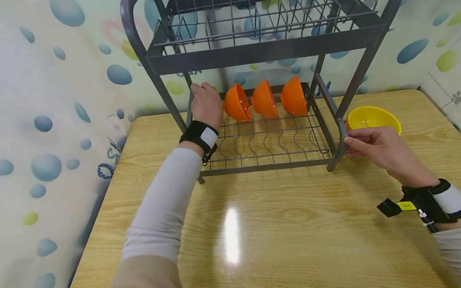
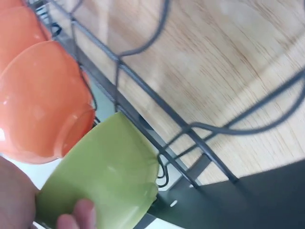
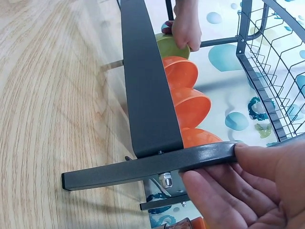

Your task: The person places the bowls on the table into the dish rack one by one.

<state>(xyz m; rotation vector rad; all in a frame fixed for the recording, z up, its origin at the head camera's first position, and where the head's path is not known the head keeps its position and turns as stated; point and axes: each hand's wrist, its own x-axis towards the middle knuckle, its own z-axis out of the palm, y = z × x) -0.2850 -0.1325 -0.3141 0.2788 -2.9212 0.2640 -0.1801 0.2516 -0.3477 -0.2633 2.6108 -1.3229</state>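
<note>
My left hand (image 1: pixel 208 106) grips a green bowl (image 2: pixel 107 171) at the left end of the dish rack's lower tier. In the head view the hand hides most of that bowl; the left wrist view has it tilted on its side against the wires. Three orange bowls stand on edge in a row to its right: a left one (image 1: pixel 236 103), a middle one (image 1: pixel 264 99) and a right one (image 1: pixel 293 96). My right hand (image 1: pixel 387 153) pinches the grey side frame (image 3: pixel 205 157) of the rack between thumb and fingers.
A yellow bowl (image 1: pixel 374 117) sits on the wooden table (image 1: pixel 297 227) right of the rack, with some orange at its left edge. The rack's upper wire tier (image 1: pixel 265 54) overhangs the lower one. A patterned wall (image 1: pixel 51 166) stands behind and to the left.
</note>
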